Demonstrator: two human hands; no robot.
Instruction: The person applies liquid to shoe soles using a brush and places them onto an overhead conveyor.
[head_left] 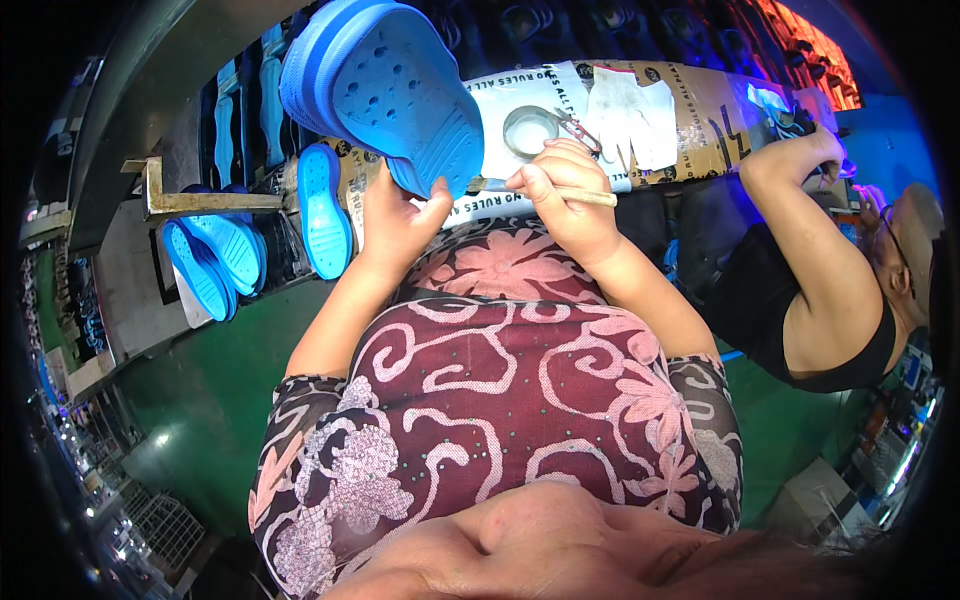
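My left hand (402, 222) grips a blue perforated foam clog (410, 90) by its lower end, with the thumb against the surface. The clog is raised and tilted over the work surface. In my right hand (572, 208) is a small brush (588, 196) with a pale wooden handle, pinched between thumb and fingers. Its tip points left and meets or nearly meets the clog's lower edge; I cannot tell which. Just beyond my right hand stands a round, shallow, clear dish (530, 130). A blue sole piece (324, 212) lies left of my left hand.
Several blue sole pieces (222, 255) are stacked at the left by a metal bar (215, 203). Printed cardboard (705, 125) covers the surface, with a white cloth (632, 115) on it. Dark racks line the far side. A co-worker's arm (820, 220) reaches in at the right.
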